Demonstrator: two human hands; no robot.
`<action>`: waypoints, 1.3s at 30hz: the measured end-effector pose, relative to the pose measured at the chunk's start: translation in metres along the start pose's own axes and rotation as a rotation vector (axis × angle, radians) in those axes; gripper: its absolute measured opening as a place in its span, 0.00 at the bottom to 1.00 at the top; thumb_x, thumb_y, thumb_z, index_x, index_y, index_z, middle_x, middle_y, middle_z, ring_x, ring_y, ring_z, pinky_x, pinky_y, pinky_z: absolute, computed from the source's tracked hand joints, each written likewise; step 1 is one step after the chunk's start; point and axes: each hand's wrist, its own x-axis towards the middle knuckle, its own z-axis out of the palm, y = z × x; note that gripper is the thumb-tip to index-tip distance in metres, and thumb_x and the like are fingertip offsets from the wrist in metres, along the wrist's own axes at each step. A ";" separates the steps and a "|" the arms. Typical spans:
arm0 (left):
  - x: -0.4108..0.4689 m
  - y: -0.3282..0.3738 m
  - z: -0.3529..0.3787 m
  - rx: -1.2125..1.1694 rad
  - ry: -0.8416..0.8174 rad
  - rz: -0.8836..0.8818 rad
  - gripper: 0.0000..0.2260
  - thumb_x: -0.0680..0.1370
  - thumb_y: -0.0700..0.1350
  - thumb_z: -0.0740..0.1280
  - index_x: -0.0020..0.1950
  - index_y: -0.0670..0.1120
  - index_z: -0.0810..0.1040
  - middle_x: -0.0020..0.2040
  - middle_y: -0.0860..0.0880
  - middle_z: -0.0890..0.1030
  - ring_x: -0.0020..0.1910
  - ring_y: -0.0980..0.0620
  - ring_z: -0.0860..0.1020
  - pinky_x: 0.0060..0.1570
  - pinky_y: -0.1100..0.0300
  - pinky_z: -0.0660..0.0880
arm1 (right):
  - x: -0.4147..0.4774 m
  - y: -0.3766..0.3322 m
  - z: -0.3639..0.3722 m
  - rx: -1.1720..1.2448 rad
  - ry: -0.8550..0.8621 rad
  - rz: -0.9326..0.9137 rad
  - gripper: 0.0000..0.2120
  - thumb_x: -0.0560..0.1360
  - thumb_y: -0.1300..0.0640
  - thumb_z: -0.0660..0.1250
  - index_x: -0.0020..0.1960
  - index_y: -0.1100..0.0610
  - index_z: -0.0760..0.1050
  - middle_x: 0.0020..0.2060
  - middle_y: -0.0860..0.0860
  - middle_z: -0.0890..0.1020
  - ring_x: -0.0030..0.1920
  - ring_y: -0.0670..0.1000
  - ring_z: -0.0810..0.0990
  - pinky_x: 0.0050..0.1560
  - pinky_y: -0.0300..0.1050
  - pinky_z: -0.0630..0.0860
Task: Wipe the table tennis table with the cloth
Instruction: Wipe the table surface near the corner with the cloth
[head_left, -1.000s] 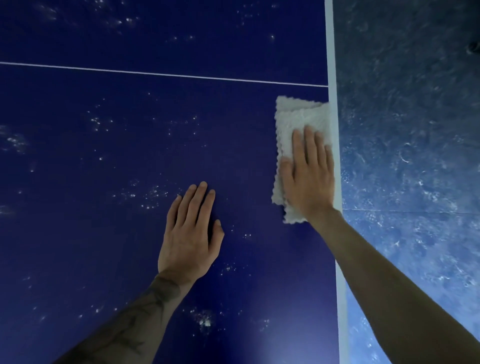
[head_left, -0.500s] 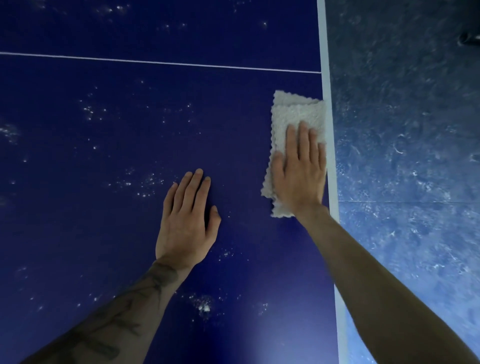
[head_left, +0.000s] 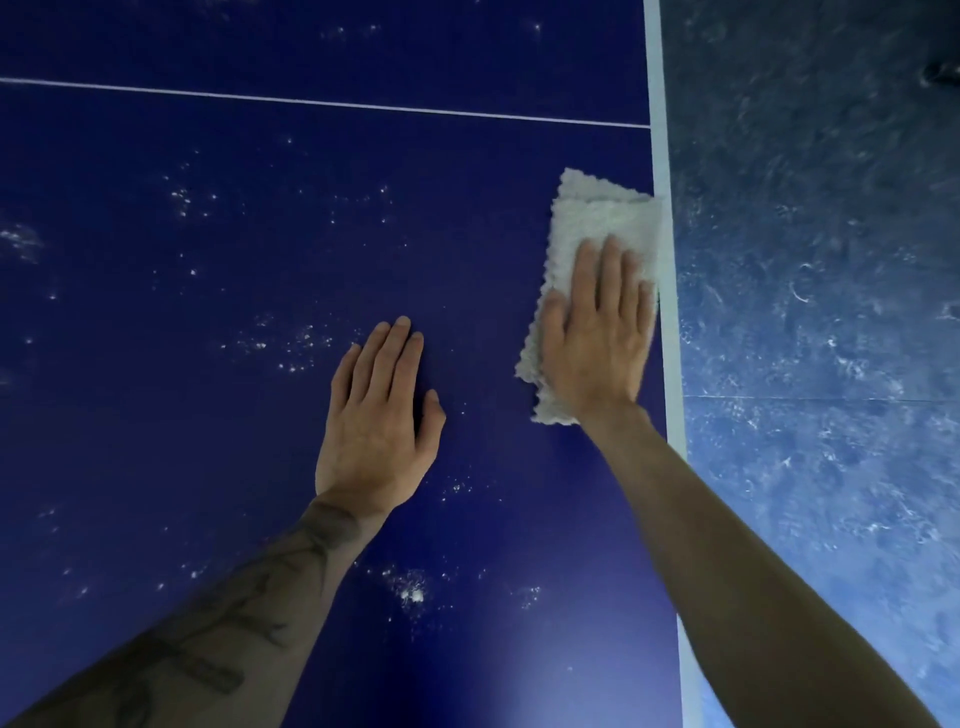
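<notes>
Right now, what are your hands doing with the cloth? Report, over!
Right hand pressing folded cloth flat on table, near its right edge. Left hand flat on table. White specks unwiped. Nothing in the way.

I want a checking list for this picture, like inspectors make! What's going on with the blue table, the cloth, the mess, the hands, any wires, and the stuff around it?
Surface: dark blue table, with a thin white line across it and a pale edge stripe along its right side.
Job's things: folded white cloth lying flat at the table's right edge.
Clutter: white specks scattered over the table.
Hands: right hand presses flat on the cloth, fingers straight; left hand rests flat on the bare table, left of the cloth and apart from it.
Cables: nothing seen.
Surroundings: mottled blue floor beyond the right edge.
</notes>
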 end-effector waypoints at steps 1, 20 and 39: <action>0.000 0.000 0.000 0.003 -0.001 0.000 0.25 0.86 0.49 0.57 0.81 0.40 0.65 0.83 0.43 0.63 0.83 0.45 0.59 0.83 0.45 0.54 | -0.006 -0.013 0.003 0.007 -0.010 -0.044 0.32 0.88 0.44 0.46 0.87 0.56 0.47 0.86 0.57 0.50 0.86 0.58 0.47 0.85 0.61 0.48; -0.080 -0.022 -0.013 0.072 -0.063 -0.128 0.28 0.86 0.52 0.52 0.84 0.41 0.58 0.85 0.42 0.58 0.84 0.43 0.56 0.83 0.43 0.52 | -0.098 -0.025 0.016 -0.051 -0.100 -0.453 0.31 0.88 0.43 0.46 0.87 0.54 0.49 0.87 0.54 0.49 0.86 0.55 0.45 0.85 0.58 0.48; -0.079 -0.026 -0.008 0.065 -0.037 -0.152 0.28 0.85 0.52 0.53 0.84 0.43 0.57 0.85 0.44 0.56 0.84 0.45 0.54 0.84 0.47 0.48 | -0.083 0.031 -0.003 -0.024 -0.049 -0.026 0.32 0.87 0.44 0.46 0.87 0.55 0.50 0.86 0.56 0.51 0.86 0.57 0.48 0.85 0.61 0.49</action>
